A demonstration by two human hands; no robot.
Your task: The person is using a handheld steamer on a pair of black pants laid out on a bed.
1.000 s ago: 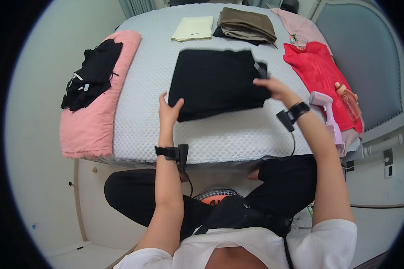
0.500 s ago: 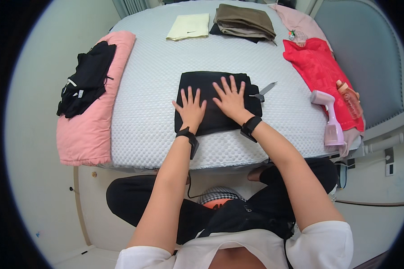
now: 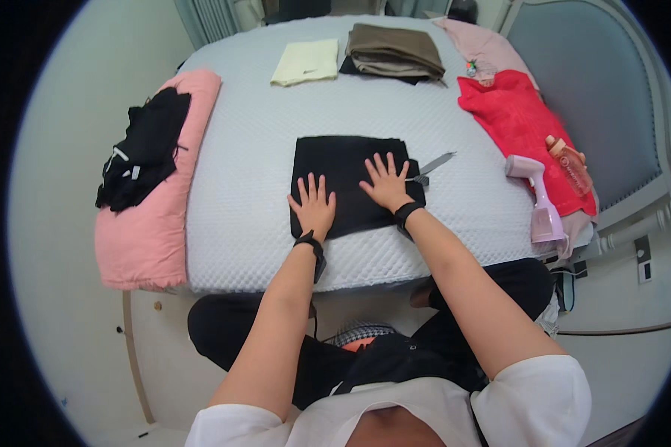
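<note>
A folded black garment (image 3: pixel 350 212) lies flat on the bed in front of me, its kind hidden by the folding. My left hand (image 3: pixel 313 208) rests palm down on its left part, fingers spread. On the right part, my right hand (image 3: pixel 386 184) is also flat with its fingers apart. Neither hand grasps anything. From the garment's right edge sticks out a grey pointed strip (image 3: pixel 436 162), with a small dark patterned piece (image 3: pixel 422 180) beside it. I cannot make out what these two are. Each wrist wears a black band.
A white quilted bed (image 3: pixel 246 164) holds a cream folded cloth (image 3: pixel 306 62) and a brown folded stack (image 3: pixel 395 51) at the back. Left, black clothing (image 3: pixel 147 149) lies on a pink quilt (image 3: pixel 145 249). Right are a red cloth (image 3: pixel 518 112), a pink handheld steamer (image 3: pixel 542 201) and a bottle (image 3: pixel 570 164).
Both hands have slid slightly toward me over the black garment, still flat and spread. The whole view has shifted, so the bed sits a little lower in it.
</note>
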